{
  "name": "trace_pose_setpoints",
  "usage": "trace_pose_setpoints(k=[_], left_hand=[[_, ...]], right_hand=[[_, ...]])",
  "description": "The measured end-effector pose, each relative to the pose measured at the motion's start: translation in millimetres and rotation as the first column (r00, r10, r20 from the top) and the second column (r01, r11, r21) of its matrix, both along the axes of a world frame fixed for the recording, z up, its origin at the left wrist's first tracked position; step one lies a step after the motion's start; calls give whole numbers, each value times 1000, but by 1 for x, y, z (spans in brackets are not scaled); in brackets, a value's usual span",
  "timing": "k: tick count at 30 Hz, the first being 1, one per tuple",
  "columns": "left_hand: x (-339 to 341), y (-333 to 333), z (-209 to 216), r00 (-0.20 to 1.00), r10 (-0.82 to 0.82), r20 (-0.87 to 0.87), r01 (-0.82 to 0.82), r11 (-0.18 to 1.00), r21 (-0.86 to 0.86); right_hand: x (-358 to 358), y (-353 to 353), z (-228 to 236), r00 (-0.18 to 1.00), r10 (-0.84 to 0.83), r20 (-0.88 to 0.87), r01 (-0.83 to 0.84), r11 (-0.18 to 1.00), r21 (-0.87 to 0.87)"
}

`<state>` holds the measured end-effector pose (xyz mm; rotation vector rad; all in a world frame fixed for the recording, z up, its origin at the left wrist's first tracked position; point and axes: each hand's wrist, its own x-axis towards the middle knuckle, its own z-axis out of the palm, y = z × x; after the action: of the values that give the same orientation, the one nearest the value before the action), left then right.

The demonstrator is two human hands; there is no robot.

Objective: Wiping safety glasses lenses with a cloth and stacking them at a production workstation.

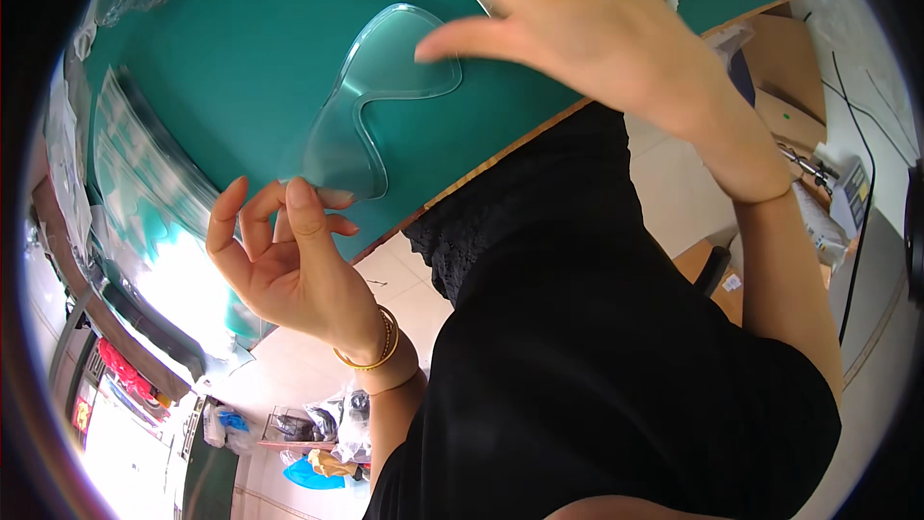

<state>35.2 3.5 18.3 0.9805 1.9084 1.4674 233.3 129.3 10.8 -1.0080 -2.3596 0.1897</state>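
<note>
Clear lens (348, 101) held at its near end, above green tabletop (260, 29).
The left hand (294, 255) grips the lens's near end between thumb and fingers; the right hand (577, 24), motion-blurred, overlaps its far end, contact unclear. Stacked clear sheets (154, 144) lie left of the lens.

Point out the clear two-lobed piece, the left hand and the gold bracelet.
Clear two-lobed piece (346, 108): head view, on its narrow middle between the lobes.
Left hand (289, 279): head view, on the palm.
Gold bracelet (393, 337): head view, on its band at the left wrist.
</note>
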Motion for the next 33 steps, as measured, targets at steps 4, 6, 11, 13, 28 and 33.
trace_pose_setpoints(k=[4, 6, 11, 13, 28, 33], left_hand=[[1, 2, 3, 999, -32, -10, 32, 998, 61], [1, 1, 7, 999, -41, 6, 40, 994, 103], [4, -3, 7, 999, -38, -11, 40, 987, 153], [4, -5, 7, 1000, -14, 0, 14, 989, 150], [-5, -23, 1, 998, -54, -15, 55, 992, 111], [-8, -25, -5, 999, -48, -2, 48, 993, 110]], right_hand=[[-10, 12, -3, 975, 215, 56, -201, 962, -187], [-12, 17, 1, 961, 270, 66, -249, 942, -223], [-13, 28, -6, 928, 364, 76, -355, 929, -110], [-14, 33, 4, 904, 412, 118, -379, 896, -230], [-48, 72, 32, 578, 805, 129, -573, 514, -639], [-48, 71, 30, 571, 801, 182, -621, 566, -543]])
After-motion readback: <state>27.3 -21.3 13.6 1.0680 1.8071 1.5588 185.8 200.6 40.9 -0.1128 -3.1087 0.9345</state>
